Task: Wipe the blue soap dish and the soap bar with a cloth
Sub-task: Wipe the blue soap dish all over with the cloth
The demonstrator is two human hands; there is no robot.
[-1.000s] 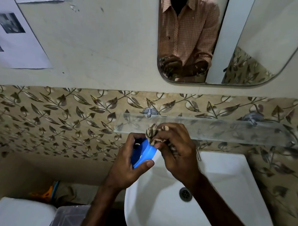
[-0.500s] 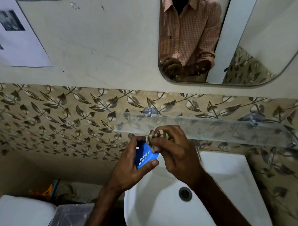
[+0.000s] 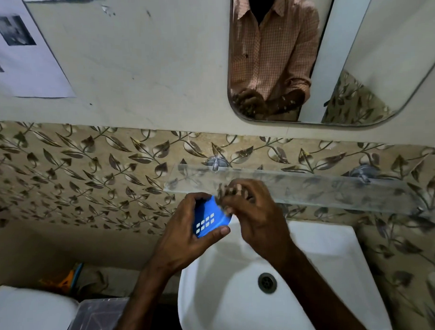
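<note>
My left hand (image 3: 187, 236) grips the blue soap dish (image 3: 209, 220) above the back left corner of the sink, thumb on its lower edge. The dish is tilted so its slotted face with small white drain holes shows. My right hand (image 3: 255, 217) is closed around a bunched striped cloth (image 3: 231, 189) and presses it against the dish's upper right edge. Only a little of the cloth shows between the fingers, and it is blurred. The soap bar is not in sight.
A white sink (image 3: 314, 272) with a drain (image 3: 267, 283) lies below my hands. A glass shelf (image 3: 323, 185) juts from the leaf-patterned tiles just behind them. A mirror (image 3: 356, 61) hangs above. A clear plastic box (image 3: 98, 319) and a white lid (image 3: 29, 317) sit lower left.
The dish has turned in my left hand, from showing a plain blue side to showing its slotted face. My right hand with the cloth has shifted along the dish's upper edge.
</note>
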